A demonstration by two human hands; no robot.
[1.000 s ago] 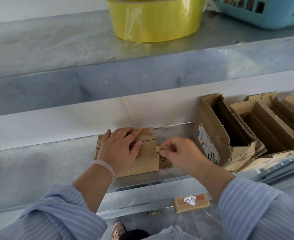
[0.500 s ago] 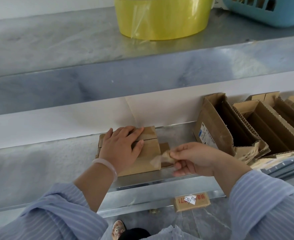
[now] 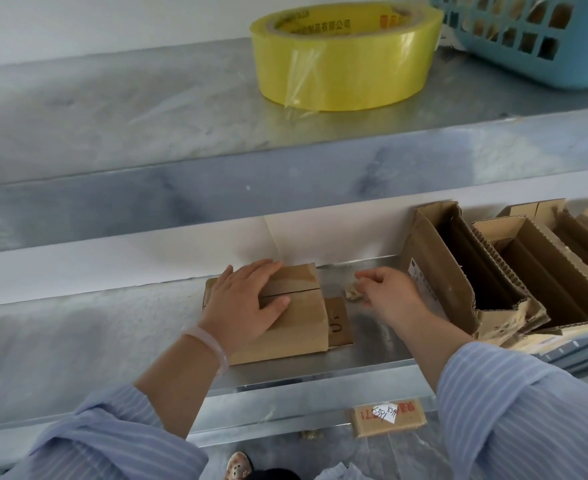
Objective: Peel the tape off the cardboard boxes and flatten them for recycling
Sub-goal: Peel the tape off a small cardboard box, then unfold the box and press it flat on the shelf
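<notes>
The left hand [image 3: 247,303] lies flat, fingers straight, pressing down on the top of a small cardboard box [image 3: 299,327] that sits on the metal shelf [image 3: 77,341], its top seam showing as a bare slit. Just right of the box, a crumpled wad of tape [image 3: 353,292] rests on the shelf at the fingertips of the right hand [image 3: 389,296]. That hand's fingers are bent and blurred, so I cannot tell whether they pinch the wad, and beyond it stand open boxes [image 3: 458,271].

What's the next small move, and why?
Probably move the right hand from the tape wad to the box and lift a flap: the top seam looks bare, the wad seems to lie on the shelf, and the left hand pins the box flat-palmed.
</notes>
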